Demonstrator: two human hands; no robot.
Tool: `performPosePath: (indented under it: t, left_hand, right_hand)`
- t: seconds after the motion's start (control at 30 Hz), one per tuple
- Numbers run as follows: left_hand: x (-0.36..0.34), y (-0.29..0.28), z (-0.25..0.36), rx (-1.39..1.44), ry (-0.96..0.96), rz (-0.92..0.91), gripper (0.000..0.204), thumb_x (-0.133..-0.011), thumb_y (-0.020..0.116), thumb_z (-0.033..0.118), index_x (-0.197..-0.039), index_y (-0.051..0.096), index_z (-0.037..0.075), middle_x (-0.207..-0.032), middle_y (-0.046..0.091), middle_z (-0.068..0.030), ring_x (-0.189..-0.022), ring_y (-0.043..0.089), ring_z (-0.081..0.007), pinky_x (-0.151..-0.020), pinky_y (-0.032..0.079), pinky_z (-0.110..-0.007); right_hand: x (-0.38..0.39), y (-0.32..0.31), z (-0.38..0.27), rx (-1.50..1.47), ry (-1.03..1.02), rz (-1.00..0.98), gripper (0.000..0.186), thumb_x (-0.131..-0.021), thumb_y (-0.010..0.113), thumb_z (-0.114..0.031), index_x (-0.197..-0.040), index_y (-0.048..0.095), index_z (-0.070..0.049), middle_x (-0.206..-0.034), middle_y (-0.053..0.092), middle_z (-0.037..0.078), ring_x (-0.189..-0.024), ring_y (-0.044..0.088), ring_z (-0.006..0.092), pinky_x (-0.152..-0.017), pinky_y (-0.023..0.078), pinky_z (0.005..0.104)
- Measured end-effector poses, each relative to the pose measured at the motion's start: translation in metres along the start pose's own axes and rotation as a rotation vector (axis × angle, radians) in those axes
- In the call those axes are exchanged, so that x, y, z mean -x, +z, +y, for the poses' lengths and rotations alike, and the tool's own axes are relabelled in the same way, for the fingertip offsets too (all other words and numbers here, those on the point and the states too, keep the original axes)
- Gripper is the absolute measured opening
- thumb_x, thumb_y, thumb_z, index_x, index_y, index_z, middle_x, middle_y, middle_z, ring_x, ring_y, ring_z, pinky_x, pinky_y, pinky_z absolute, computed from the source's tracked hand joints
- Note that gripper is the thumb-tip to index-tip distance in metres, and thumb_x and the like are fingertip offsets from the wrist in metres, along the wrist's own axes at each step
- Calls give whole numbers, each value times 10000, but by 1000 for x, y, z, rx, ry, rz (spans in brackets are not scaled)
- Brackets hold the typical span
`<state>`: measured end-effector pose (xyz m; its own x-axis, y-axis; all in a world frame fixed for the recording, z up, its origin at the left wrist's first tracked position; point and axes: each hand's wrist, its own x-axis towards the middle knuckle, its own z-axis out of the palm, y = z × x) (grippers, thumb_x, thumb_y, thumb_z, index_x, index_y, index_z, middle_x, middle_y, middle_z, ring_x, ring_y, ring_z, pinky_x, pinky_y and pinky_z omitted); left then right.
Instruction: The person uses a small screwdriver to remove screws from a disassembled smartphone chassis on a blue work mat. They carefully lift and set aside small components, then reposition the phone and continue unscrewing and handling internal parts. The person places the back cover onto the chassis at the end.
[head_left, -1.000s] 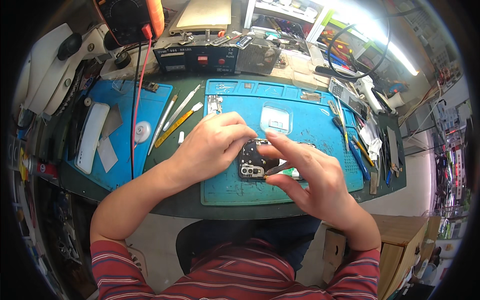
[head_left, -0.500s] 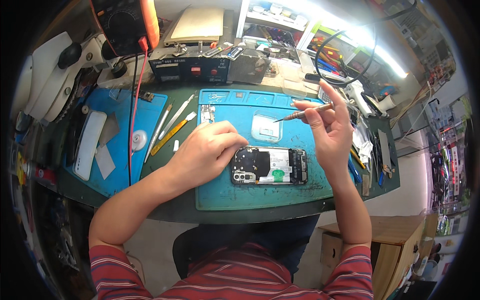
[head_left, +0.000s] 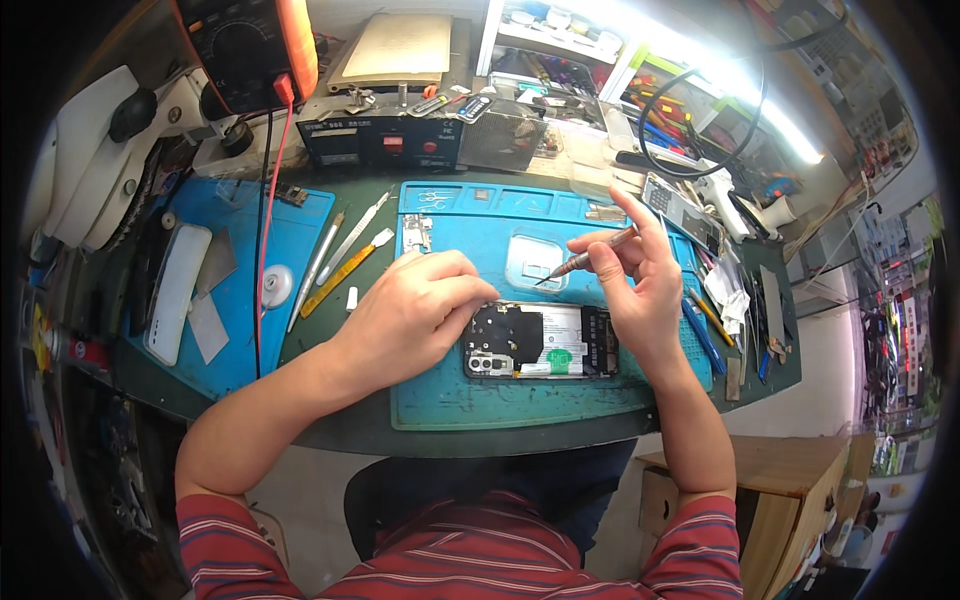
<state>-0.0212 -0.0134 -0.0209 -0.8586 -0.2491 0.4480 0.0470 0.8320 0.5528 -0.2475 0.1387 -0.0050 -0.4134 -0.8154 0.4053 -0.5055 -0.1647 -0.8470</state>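
Head: opened blk phone (head_left: 512, 335) w/ white batt (head_left: 562, 325), green label (head_left: 556, 361); R grip (head_left: 643, 285) pinching driver (head_left: 572, 266), L grip (head_left: 422, 303) unclear

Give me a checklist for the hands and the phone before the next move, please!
1. Phone lying flat on the mat: ok.
2. Left hand by the phone: ok, fingertips at its far left corner. How hard they press: cannot tell.
3. Screwdriver in the right hand: ok, held in the fingers.
4. Screwdriver tip away from the battery: ok, it points down at the dish.
5. Battery covered: not ok, it shows in the open phone.
6. Screw on the tip: cannot tell, too small to see.
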Motion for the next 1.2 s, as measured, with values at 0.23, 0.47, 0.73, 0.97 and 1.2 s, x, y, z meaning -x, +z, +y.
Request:
performPosePath:
  t: [0.23, 0.47, 0.73, 0.97, 1.2]
  left_hand:
    - [-3, 5, -1, 51, -89, 60, 211, -909, 769, 54, -1118, 748, 43, -974, 695, -90, -911, 690, -262, -797, 543, -372]
    - [-11, 10, -4, 131, -107, 105, 217, -883, 809, 69, -1092, 757, 42, -940, 701, -95, -823, 700, -258, -719, 554, -358]
    - [-13, 11, -18, -12, -88, 149, 94, -888, 798, 58, -972, 768, 28, -903, 721, -104, -810, 711, -274, -724, 561, -363]
    - [-14, 8, -16, 34, -122, 118, 107, -874, 820, 79, -946, 759, 28, -883, 715, -89, -800, 703, -240, -706, 549, -358]
    - [-15, 2, -11, 140, -210, 113, 125, -874, 844, 119, -917, 759, 37, -849, 698, -53, -735, 630, -163, -659, 493, -316]
  right_hand:
    - [-2, 4, -10, -10, -49, 54, 554, -1059, 657, -77, -1545, 425, 52, -1027, 792, 164, -990, 776, 210, -918, 589, 344]
    - [-3, 23, -11, -9, -156, 9, 573, -1037, 691, -62, -1539, 435, 47, -1006, 803, 152, -952, 789, 198, -874, 601, 323]
    - [-8, 32, -5, 26, -209, 24, 568, -1028, 703, -59, -1528, 452, 42, -1015, 805, 152, -960, 793, 200, -866, 613, 325]
    - [-5, 32, -8, 3, -213, -4, 567, -1027, 705, -60, -1524, 454, 44, -1031, 805, 151, -960, 796, 207, -873, 613, 321]
    - [-4, 32, -13, 7, -256, -37, 522, -1022, 684, -15, -1498, 477, 38, -1058, 798, 158, -974, 794, 214, -889, 616, 334]
